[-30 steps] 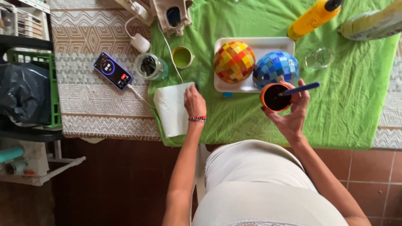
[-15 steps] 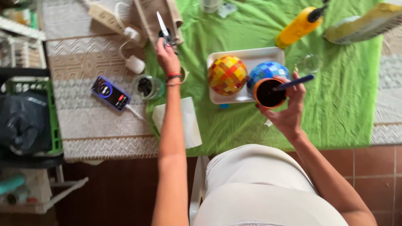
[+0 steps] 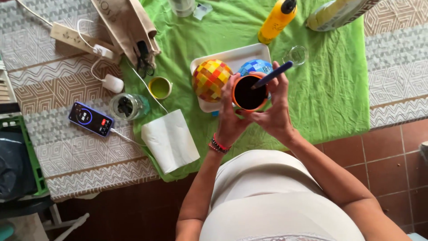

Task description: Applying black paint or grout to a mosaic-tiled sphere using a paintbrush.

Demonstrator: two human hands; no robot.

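Both my hands hold an orange cup (image 3: 248, 94) with dark contents, raised over the green cloth (image 3: 330, 85). My left hand (image 3: 230, 117) cups its left side. My right hand (image 3: 277, 108) grips its right side, and a blue-handled tool (image 3: 272, 75) stands in the cup, leaning against my right fingers. Just behind the cup, a white tray (image 3: 232, 56) carries a red, orange and yellow mosaic ball (image 3: 210, 80) and a blue mosaic ball (image 3: 254, 67), the latter partly hidden by the cup.
A paper towel roll (image 3: 170, 141) lies at the cloth's near left. Further left are a glass jar (image 3: 128, 106), a small green cup (image 3: 160, 87), a phone (image 3: 90, 118) on a cable and a power strip (image 3: 73, 38). Scissors (image 3: 143, 58) rest on a beige bag. A yellow bottle (image 3: 276, 20) and small glass (image 3: 297, 55) sit behind.
My left hand put the scissors down by the bag and came back to the orange cup. The cup moved left, in front of the tray. The view shifted right.
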